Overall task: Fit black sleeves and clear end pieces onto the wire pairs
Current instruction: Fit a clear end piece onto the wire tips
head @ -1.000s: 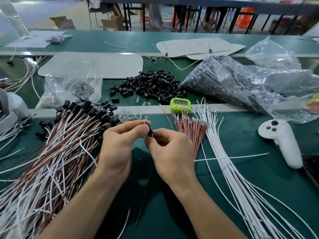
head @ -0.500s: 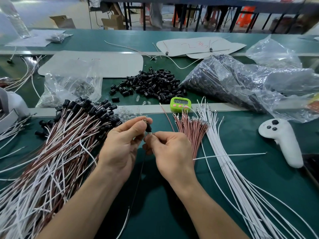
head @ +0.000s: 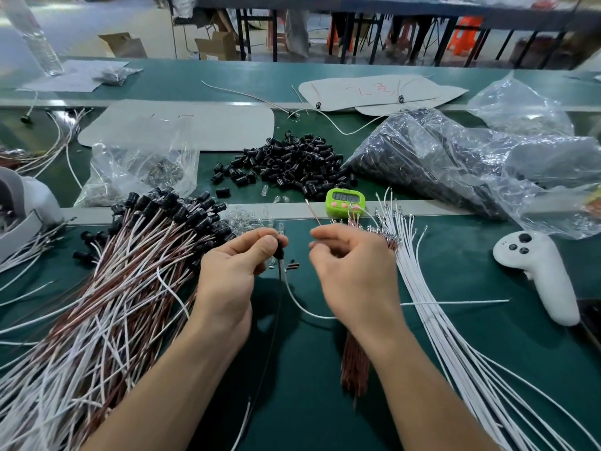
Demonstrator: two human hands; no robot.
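My left hand [head: 232, 275] pinches a black sleeve [head: 279, 252] with a clear end piece [head: 280, 228] at its top. A wire pair [head: 294, 302], one dark and one white, hangs from the sleeve onto the green mat. My right hand [head: 354, 271] hovers just right of the sleeve, apart from it, fingers loosely curled and holding nothing. Loose black sleeves [head: 292, 167] lie piled behind the hands, and small clear end pieces [head: 250, 219] are scattered at the mat's far edge. Finished pairs with sleeves [head: 130, 288] are heaped on the left.
Bare brown wires [head: 356, 369] lie under my right forearm, with white wires [head: 439, 304] fanned beside them. A green timer [head: 345, 203], a white controller [head: 536, 271], plastic bags of parts [head: 455, 164] and a smaller bag [head: 140, 167] surround the work spot.
My right hand has let go of the sleeve and wires and moved away to the right. The left hand keeps holding the sleeved pair in place.
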